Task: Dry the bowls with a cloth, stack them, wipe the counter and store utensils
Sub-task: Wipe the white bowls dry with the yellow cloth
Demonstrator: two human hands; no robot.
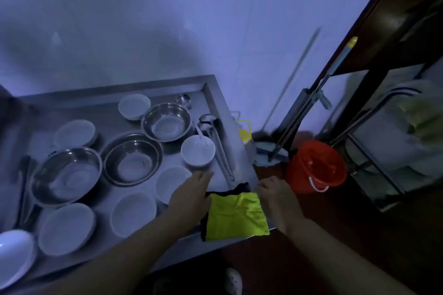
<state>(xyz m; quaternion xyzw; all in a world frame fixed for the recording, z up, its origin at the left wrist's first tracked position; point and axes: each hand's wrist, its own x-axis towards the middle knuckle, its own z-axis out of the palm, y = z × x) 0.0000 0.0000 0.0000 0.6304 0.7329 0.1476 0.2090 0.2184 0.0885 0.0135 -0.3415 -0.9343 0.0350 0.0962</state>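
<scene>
Near corner of the counter [143, 256]: our yellow-green cloth [236, 217] lies flat here, one edge hanging over.
Where it is: right between our two hands, touching both.
Left hand [191, 195]: fingers straight, resting by the cloth's left edge, holding nothing.
Right hand [275, 195]: fingers bent down on the cloth's far right corner; we think it pinches it, but we cannot tell.
Bowls: the white bowl [171, 183] sits just past our left fingertips, so the left hand is nearer.

Steel counter [112, 112]: bowls [132, 158], ladle [217, 141], yellow cloth [236, 217].
</scene>
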